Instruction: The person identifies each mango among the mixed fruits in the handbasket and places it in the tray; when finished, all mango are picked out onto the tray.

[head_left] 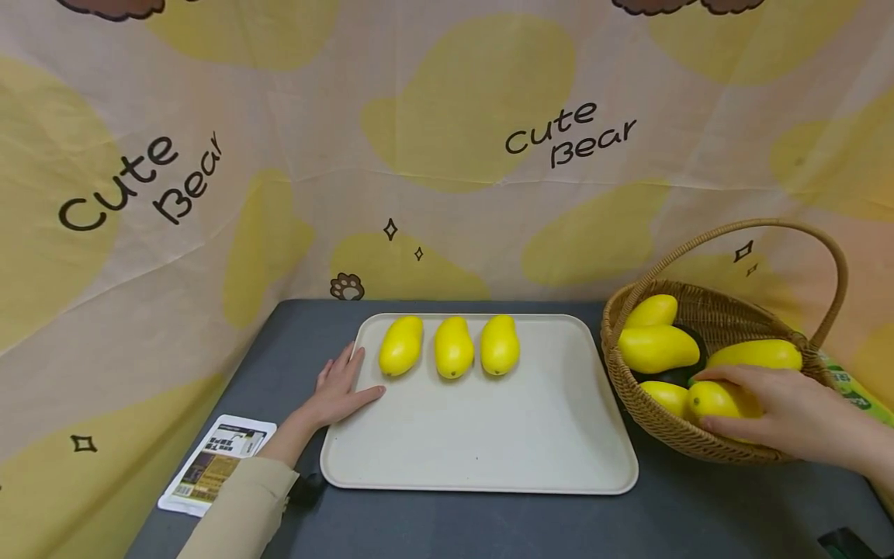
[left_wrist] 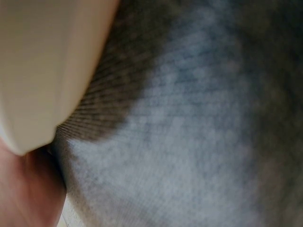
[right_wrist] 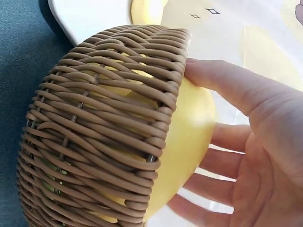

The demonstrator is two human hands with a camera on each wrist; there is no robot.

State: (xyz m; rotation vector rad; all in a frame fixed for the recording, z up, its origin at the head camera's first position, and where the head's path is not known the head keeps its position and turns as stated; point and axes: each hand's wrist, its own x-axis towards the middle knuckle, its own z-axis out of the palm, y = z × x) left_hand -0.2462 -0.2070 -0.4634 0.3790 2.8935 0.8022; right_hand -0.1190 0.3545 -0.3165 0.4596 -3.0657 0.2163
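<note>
My right hand (head_left: 775, 404) reaches into a wicker basket (head_left: 698, 442) and grips a yellow mango (head_left: 719, 400), thumb on one side and fingers on the other. In the right wrist view the mango (right_wrist: 189, 132) bulges above the woven rim, with the hand (right_wrist: 265, 137) around it. Fingers spread, my left hand (head_left: 342, 396) rests on the left edge of a white tray (head_left: 482, 435). Three mangoes lie in a row along the tray's far side: a left one (head_left: 401, 345), a middle one (head_left: 454, 348) and a right one (head_left: 500, 345).
Several other mangoes (head_left: 656, 349) and a dark, partly hidden item (head_left: 691, 341) lie in the basket, whose tall handle (head_left: 768, 223) arches above. A white printed packet (head_left: 216, 466) lies left of the tray. A patterned cloth (head_left: 447, 140) hangs behind the dark table (head_left: 391, 524).
</note>
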